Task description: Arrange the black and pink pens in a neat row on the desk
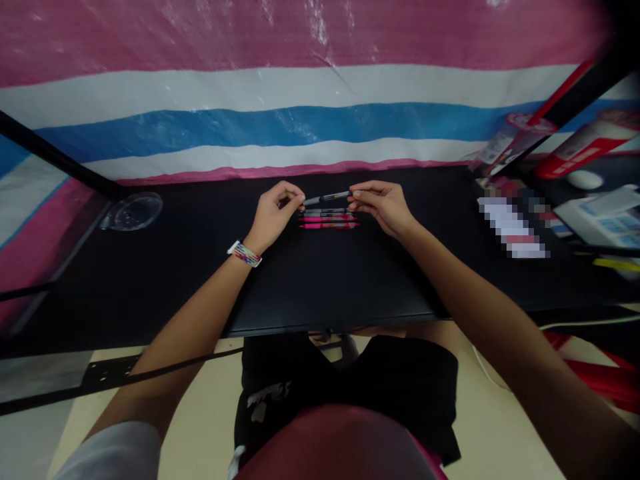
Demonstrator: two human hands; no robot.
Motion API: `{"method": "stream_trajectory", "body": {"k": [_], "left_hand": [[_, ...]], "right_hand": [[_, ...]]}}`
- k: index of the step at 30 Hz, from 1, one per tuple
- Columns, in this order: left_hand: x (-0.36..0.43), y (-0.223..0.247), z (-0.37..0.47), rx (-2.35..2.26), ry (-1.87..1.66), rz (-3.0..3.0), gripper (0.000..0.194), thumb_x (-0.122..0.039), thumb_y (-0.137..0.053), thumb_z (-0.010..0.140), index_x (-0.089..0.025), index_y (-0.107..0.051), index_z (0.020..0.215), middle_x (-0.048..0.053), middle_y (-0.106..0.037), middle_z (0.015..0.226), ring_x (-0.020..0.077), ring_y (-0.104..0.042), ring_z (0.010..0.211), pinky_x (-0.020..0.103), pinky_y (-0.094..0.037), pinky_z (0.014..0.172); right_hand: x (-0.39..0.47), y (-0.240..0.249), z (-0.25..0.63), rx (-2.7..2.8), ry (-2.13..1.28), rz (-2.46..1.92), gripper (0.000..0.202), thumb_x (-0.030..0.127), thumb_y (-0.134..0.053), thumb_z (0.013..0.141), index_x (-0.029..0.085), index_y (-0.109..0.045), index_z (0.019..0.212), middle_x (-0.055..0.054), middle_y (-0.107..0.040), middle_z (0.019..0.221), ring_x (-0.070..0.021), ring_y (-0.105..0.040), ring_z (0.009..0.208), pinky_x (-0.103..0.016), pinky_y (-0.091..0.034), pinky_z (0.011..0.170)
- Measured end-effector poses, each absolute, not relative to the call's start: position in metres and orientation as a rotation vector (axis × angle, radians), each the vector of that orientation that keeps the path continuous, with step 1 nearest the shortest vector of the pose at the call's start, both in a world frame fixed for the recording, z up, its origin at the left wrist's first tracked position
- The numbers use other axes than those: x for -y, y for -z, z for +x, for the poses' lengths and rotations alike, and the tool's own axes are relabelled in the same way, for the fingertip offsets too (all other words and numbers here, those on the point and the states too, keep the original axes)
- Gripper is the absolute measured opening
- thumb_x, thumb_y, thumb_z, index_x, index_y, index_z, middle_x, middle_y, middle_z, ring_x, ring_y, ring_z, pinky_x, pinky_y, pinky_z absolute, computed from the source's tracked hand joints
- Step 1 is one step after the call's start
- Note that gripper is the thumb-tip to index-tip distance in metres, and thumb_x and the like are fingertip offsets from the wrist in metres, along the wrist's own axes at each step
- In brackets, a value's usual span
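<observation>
Between my two hands is a grey and black pen [327, 197], tilted slightly up toward the right. My left hand [278, 208] pinches its left end with thumb and forefinger. At its other end, the fingertips of my right hand [381, 203] close on the tip. Just below it, a row of pens lies flat on the black table [320, 280], side by side and roughly parallel. Nearest the held pen is a grey one [327, 211]; a pink pen [327, 219] and another pink pen [329, 226] lie closer to me.
A clear round plastic lid or dish [135, 211] sits at the table's left. At the right are a transparent canister [515, 143], a red and white cylinder [587, 147], a white round object [585, 179] and a blurred-out packet [513, 228]. A striped sheet [300, 127] hangs behind.
</observation>
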State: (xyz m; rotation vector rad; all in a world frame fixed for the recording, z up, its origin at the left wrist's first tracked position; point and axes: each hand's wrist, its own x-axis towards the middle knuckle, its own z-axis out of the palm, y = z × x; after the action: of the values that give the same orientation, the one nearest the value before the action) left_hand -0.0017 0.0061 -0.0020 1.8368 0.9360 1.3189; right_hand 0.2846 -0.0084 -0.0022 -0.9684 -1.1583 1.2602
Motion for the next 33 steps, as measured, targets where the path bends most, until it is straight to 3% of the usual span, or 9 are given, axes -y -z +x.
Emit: {"method": "stream_trajectory", "body": {"k": [8,10,13,15,21,24,26,30,33], "left_hand": [[-0.011,0.010,-0.005,-0.937,-1.306,1.810,0.019,-0.043,-0.069,0.111,-0.025,-0.072,0.105,-0.004,-0.057,0.067,0.0115,-0.058,0.056,0.026,-0.049,0.058],[-0.012,0.011,-0.006,-0.918,-1.318,1.817,0.016,-0.041,-0.072,0.109,-0.026,-0.070,0.114,-0.004,-0.061,0.071,0.0133,-0.065,0.063,0.028,-0.055,0.067],[-0.014,0.011,-0.005,-0.867,-1.348,1.871,0.035,-0.040,-0.085,0.099,-0.027,-0.067,0.125,0.002,-0.074,0.093,0.0179,-0.076,0.090,0.032,-0.061,0.085],[-0.014,0.011,-0.004,-0.850,-1.360,1.892,0.044,-0.044,-0.092,0.093,-0.027,-0.068,0.125,0.004,-0.076,0.105,0.0195,-0.077,0.100,0.032,-0.061,0.089],[-0.007,0.005,-0.003,-0.970,-1.298,1.840,0.029,-0.052,-0.068,0.110,-0.027,-0.073,0.125,0.003,-0.076,0.087,0.0202,-0.076,0.084,0.038,-0.062,0.088],[-0.006,0.003,-0.003,-0.975,-1.308,1.912,0.045,-0.045,-0.086,0.096,-0.028,-0.069,0.134,0.007,-0.081,0.108,0.0240,-0.079,0.104,0.038,-0.061,0.094],[-0.006,0.002,-0.003,-0.987,-1.327,1.923,0.048,-0.044,-0.087,0.094,-0.028,-0.069,0.135,0.008,-0.081,0.117,0.0251,-0.079,0.113,0.038,-0.060,0.098],[-0.004,0.002,-0.002,-1.016,-1.282,1.891,0.030,-0.047,-0.072,0.107,-0.026,-0.074,0.129,0.002,-0.078,0.089,0.0215,-0.079,0.090,0.039,-0.061,0.095],[-0.004,0.002,-0.001,-0.992,-1.305,1.931,0.043,-0.039,-0.088,0.095,-0.027,-0.073,0.133,0.005,-0.082,0.105,0.0229,-0.081,0.103,0.038,-0.061,0.098]], "right_hand": [[0.012,0.002,0.280,1.257,-1.213,-0.911,0.037,0.045,-0.105,0.072,0.022,-0.089,0.097,-0.007,-0.086,0.092,-0.0201,-0.082,0.079,-0.040,-0.073,0.088],[0.012,0.002,0.281,1.244,-1.220,-0.917,0.039,0.047,-0.105,0.072,0.022,-0.089,0.097,-0.006,-0.086,0.091,-0.0195,-0.082,0.077,-0.039,-0.073,0.086],[0.012,0.002,0.281,1.206,-1.233,-0.946,0.039,0.048,-0.104,0.074,0.022,-0.087,0.097,-0.005,-0.085,0.088,-0.0184,-0.080,0.074,-0.038,-0.072,0.082],[0.012,0.001,0.281,1.183,-1.249,-0.947,0.035,0.046,-0.103,0.075,0.022,-0.087,0.096,-0.005,-0.084,0.088,-0.0176,-0.079,0.074,-0.036,-0.071,0.081],[0.015,0.000,0.277,1.165,-1.277,-0.969,0.028,0.041,-0.099,0.077,0.023,-0.087,0.095,-0.005,-0.084,0.090,-0.0180,-0.078,0.076,-0.038,-0.070,0.085],[0.015,0.000,0.276,1.168,-1.269,-0.976,0.030,0.043,-0.100,0.077,0.024,-0.086,0.096,-0.005,-0.083,0.091,-0.0183,-0.078,0.076,-0.040,-0.070,0.086],[0.015,0.001,0.276,1.163,-1.268,-0.969,0.032,0.044,-0.100,0.077,0.024,-0.086,0.096,-0.005,-0.083,0.091,-0.0182,-0.078,0.077,-0.039,-0.070,0.086],[0.015,0.001,0.276,1.156,-1.283,-0.948,0.033,0.044,-0.103,0.075,0.023,-0.087,0.095,-0.005,-0.084,0.090,-0.0182,-0.078,0.076,-0.038,-0.070,0.083],[0.015,0.001,0.276,1.145,-1.285,-0.929,0.030,0.041,-0.102,0.076,0.023,-0.087,0.095,-0.005,-0.084,0.089,-0.0176,-0.078,0.075,-0.037,-0.069,0.082]]}}
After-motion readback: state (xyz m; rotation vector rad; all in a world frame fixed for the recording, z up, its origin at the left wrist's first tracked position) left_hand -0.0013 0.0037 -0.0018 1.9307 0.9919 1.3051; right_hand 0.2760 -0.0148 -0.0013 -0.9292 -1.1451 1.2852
